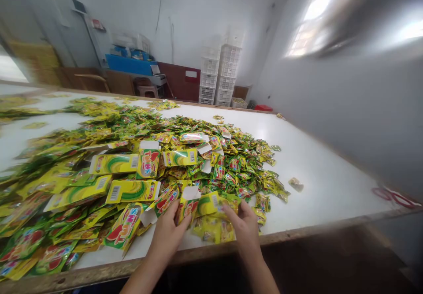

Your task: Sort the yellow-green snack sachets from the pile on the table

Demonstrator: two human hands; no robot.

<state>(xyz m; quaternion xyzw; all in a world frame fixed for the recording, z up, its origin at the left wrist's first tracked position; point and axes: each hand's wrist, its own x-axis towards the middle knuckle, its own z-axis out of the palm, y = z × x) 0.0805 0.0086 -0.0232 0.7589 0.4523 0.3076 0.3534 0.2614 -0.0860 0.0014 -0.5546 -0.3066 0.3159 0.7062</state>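
Observation:
Near the table's front edge, my left hand is closed on a small green and red carton whose white end flap stands up. To its right, my right hand has its thumb and fingers bent toward yellow packets; blur hides whether it grips one. A yellow carton lies between the two hands. Several more cartons, such as a yellow one and an upright one, rest left of my hands on a wide heap of small green and yellow packets.
The white table has a wooden front edge. A loose packet lies on its right part, and red-handled scissors lie at the far right corner. Behind the table stand stacked white crates and a blue table.

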